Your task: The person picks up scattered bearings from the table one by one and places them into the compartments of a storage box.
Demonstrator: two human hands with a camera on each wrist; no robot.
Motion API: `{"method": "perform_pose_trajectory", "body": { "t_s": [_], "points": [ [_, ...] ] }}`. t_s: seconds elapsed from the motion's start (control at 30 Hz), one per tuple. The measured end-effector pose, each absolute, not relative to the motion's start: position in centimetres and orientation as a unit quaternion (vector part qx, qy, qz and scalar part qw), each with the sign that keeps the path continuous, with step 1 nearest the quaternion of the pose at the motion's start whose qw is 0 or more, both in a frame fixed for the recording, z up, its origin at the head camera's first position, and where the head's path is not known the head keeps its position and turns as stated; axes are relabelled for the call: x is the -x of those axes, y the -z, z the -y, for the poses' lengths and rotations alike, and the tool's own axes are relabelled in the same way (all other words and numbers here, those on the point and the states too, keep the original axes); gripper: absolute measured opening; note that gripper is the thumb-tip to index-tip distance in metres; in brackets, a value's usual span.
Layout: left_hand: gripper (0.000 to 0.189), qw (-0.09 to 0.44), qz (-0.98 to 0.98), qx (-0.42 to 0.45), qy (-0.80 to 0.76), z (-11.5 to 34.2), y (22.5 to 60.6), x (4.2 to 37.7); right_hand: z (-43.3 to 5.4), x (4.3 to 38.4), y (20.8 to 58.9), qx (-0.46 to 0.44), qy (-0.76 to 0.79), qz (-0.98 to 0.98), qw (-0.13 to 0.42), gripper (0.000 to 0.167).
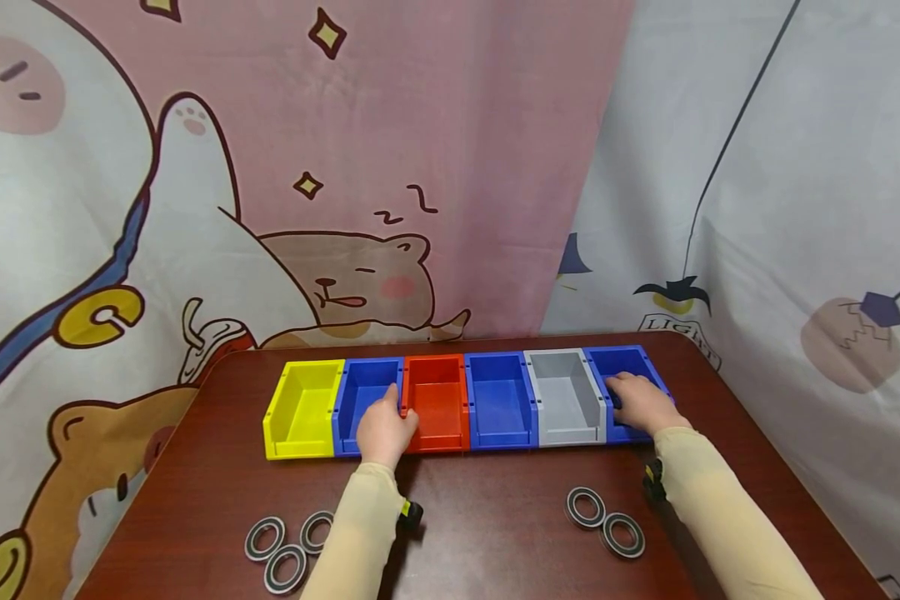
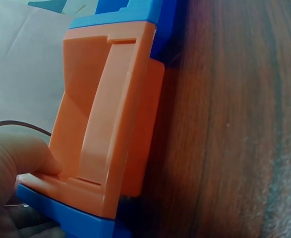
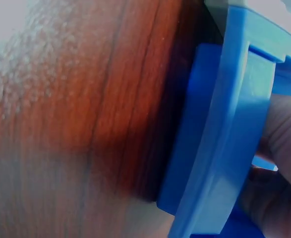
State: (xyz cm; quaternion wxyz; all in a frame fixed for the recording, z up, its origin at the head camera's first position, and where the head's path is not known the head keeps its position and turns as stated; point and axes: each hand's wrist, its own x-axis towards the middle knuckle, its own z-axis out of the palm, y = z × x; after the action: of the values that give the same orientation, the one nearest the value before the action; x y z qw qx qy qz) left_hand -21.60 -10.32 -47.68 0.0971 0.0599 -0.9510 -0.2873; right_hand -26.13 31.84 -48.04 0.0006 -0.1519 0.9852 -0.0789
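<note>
My left hand [image 1: 385,429] grips the shared wall between a blue bin [image 1: 351,400] and the red bin [image 1: 438,417]. Its thumb is inside the red bin, which looks orange in the left wrist view, and the other fingers are on the blue side. At the row's right end, my right hand [image 1: 640,402] reaches over the front lip into another blue bin [image 1: 624,360], fingers bent. A small dark patch shows by its fingertips; whether that is a held thing or shadow I cannot tell. In the right wrist view the front lip [image 3: 234,148] partly hides the fingers.
The joined row also has a yellow bin [image 1: 303,404], a middle blue bin [image 1: 501,408] and a grey bin [image 1: 568,404]. Three ring bearings, one a nearby bearing [image 1: 286,569], lie by the left forearm. Two more, including a bearing [image 1: 622,535], lie near the right forearm. A printed curtain [image 1: 495,167] hangs behind.
</note>
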Motion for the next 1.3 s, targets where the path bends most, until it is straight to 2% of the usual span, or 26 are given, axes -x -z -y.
{"method": "perform_pose_trajectory", "body": {
  "t_s": [0.17, 0.5, 0.8, 1.3],
  "points": [
    [0.058, 0.099, 0.952, -0.056, 0.285, 10.3, 47.8, 21.7, -31.7, 25.5, 47.4, 0.138, 0.1, -0.985, 0.023, 0.053],
    [0.058, 0.099, 0.953, -0.055, 0.28, 10.3, 47.5, 21.5, -32.5, 23.0, 44.6, 0.159, 0.176, -0.971, 0.026, 0.055],
    [0.06, 0.078, 0.953, -0.067, 0.286, 10.2, 47.6, 21.7, -32.8, 19.7, 42.9, 0.17, 0.193, -0.966, -0.016, 0.051],
    [0.059, 0.096, 0.953, -0.061, 0.28, 10.2, 47.7, 21.6, -32.3, 14.6, 43.5, 0.162, 0.211, -0.961, -0.077, 0.056]
  ]
}}
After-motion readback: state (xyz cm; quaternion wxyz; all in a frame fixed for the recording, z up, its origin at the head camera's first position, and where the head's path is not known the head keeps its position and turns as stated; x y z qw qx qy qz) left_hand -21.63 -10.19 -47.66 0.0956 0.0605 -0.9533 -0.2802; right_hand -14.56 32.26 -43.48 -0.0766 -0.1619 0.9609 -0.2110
